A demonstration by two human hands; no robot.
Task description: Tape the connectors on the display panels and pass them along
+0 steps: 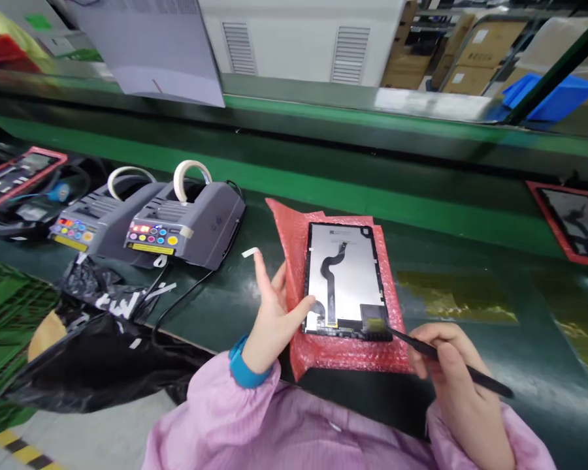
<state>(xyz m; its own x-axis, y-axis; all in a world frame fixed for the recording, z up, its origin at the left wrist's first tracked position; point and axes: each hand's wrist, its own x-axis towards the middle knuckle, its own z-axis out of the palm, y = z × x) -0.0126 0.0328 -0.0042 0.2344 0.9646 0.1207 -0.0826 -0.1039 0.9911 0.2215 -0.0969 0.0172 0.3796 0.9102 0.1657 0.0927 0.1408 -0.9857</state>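
Note:
A tablet screen assembly (345,274) lies with its silver back up and a black flex cable (329,281) along it. Under it is a pink bubble-wrap bag (353,352). My left hand (277,310) is at the left edge, fingers apart, its thumb over the screen's lower left edge. A short white tape strip (249,252) sticks to its index fingertip. In my right hand (451,365) are slim black tweezers (485,380), their tip at the lower right corner. A blurred yellowish patch (375,324) shows by the tip; I cannot tell whether it is gripped.
Two grey tape dispensers (191,225) with white rolls stand left on the green bench. A black plastic bag (112,359) with tape scraps hangs at the front edge. Amber tape strips (455,297) lie on the right. Another screen (581,219) on pink wrap lies far right.

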